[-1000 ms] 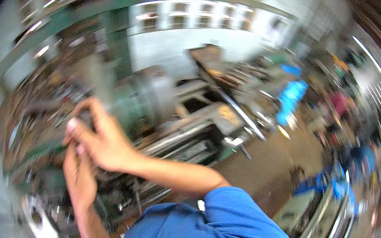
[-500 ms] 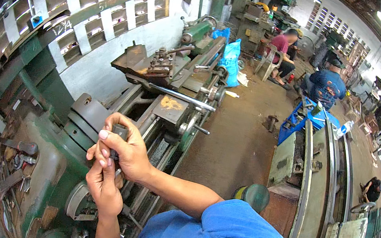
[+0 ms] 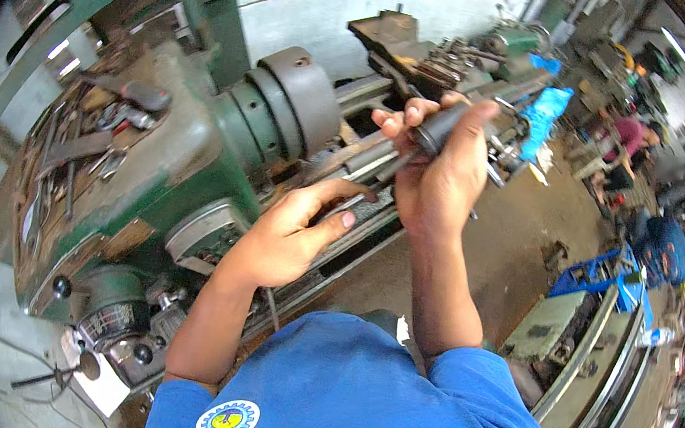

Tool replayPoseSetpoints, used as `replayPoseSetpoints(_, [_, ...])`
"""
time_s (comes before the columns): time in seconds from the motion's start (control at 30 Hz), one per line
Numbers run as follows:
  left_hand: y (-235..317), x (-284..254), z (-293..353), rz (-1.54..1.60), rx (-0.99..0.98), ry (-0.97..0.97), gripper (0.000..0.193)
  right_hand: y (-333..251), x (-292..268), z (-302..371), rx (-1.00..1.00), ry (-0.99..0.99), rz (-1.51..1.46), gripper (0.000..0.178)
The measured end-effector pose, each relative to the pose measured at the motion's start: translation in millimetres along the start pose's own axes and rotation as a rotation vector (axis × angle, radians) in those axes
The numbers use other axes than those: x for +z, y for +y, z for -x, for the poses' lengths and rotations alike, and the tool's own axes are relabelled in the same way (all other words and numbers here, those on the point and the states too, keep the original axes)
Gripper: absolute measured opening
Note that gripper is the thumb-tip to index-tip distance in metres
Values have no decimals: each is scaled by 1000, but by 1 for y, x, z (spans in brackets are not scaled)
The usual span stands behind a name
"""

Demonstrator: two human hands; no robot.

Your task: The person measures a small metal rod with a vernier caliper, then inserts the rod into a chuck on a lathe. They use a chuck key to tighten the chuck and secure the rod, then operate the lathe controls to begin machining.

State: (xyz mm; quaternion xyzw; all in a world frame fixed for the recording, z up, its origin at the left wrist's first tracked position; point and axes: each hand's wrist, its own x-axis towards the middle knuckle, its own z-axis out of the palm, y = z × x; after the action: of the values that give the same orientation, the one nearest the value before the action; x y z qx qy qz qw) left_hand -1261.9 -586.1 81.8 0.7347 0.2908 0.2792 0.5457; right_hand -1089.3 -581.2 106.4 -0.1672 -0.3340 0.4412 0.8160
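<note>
Both hands have drawn apart since half a second ago, when they met around one dark part close to the chuck (image 3: 301,104). Now the right hand (image 3: 440,189) has lifted the dark cylinder (image 3: 441,129) to the right of the chuck, while the left hand (image 3: 280,240) sits lower and nearer the body. The right thumb and fingers close around the cylinder, which is tilted, one end facing down toward the left hand. The left thumb and fingers appear to pinch a slim metal piece (image 3: 341,211); its full shape is hidden.

To handle this well, keep the right thumb firmly along the cylinder's side, so that it cannot roll out, and leave its near end uncovered. Hold the slim piece close to its tip for control, and keep both wrists away from the chuck.

The view has swung as well: the headstock (image 3: 166,141) and the loose tools (image 3: 71,144) on it show more fully than before, and the shirt badge (image 3: 230,421) has come into sight.
</note>
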Motion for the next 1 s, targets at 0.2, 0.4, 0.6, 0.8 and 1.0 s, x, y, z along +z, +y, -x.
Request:
replayPoseSetpoints(0.2, [8,-18,7,-85,107,150,31,22,0,7,187,-283,-153,43])
replayPoseSetpoints(0.4, [13,-28,20,-85,16,287,29,46,5,5,148,-499,-139,43])
replayPoseSetpoints(0.6, [16,-29,19,-61,91,355,18,56,7,12,134,-501,-182,46])
replayPoseSetpoints(0.8, [24,-31,26,-293,175,388,34,58,11,9,86,-518,-142,47])
replayPoseSetpoints(1.0, [33,-38,25,-271,54,290,42,60,13,15,124,-517,-105,47])
